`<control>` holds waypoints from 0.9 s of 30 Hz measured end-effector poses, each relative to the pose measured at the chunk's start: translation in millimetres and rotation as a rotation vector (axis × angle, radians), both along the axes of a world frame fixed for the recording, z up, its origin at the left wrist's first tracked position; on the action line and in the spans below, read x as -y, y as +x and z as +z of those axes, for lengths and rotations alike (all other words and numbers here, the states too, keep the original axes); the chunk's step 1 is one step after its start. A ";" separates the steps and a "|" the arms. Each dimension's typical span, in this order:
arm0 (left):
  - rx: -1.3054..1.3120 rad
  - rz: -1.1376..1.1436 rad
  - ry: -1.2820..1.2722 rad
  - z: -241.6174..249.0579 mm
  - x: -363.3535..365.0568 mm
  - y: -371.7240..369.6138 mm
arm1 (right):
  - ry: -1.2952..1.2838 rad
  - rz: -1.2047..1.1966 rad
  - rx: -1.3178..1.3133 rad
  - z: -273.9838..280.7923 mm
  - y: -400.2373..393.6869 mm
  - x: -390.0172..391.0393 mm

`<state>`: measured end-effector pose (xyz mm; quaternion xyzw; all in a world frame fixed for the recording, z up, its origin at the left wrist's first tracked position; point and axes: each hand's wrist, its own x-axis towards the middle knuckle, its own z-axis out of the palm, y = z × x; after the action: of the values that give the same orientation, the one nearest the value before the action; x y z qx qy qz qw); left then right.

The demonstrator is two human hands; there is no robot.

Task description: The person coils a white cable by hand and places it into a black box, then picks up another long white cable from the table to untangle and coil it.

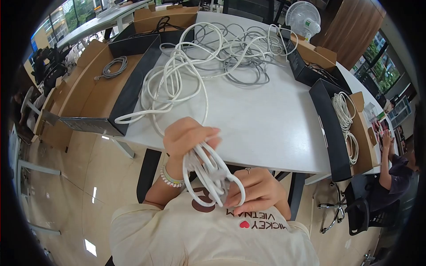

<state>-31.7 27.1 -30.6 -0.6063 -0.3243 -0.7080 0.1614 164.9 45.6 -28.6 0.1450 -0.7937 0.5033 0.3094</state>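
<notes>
My left hand (188,136), a beaded bracelet at its wrist, is closed round the top of a coiled white cable (205,175) held in front of my chest. The loops hang down from the fist toward my right hand (257,190), which wears a ring. Its fingers are closed on the lower right end of the coil, and part of the cable there is blurred. Just beyond the left hand, a loose tangle of white cable (171,84) lies on the white table (266,128), with one strand running down behind the hand.
Grey cables (248,66) lie tangled at the table's back. On the left, an open box (91,91) holds a grey cable coil (114,67); on the right, another box (330,137) holds white coils (344,113). Black cables (164,25) fill a rear box. A fan (303,18) and a seated person (395,177) are beyond.
</notes>
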 end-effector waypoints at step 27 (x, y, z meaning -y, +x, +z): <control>-0.218 -0.041 0.273 -25.2 7.5 -5.7 | 0.162 -0.243 -0.144 13.3 -38.9 9.2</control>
<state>-37.4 19.6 -55.8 -0.6585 -0.1934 -0.6784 0.2622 126.1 36.4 -15.3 0.1084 -0.8191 0.3847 0.4115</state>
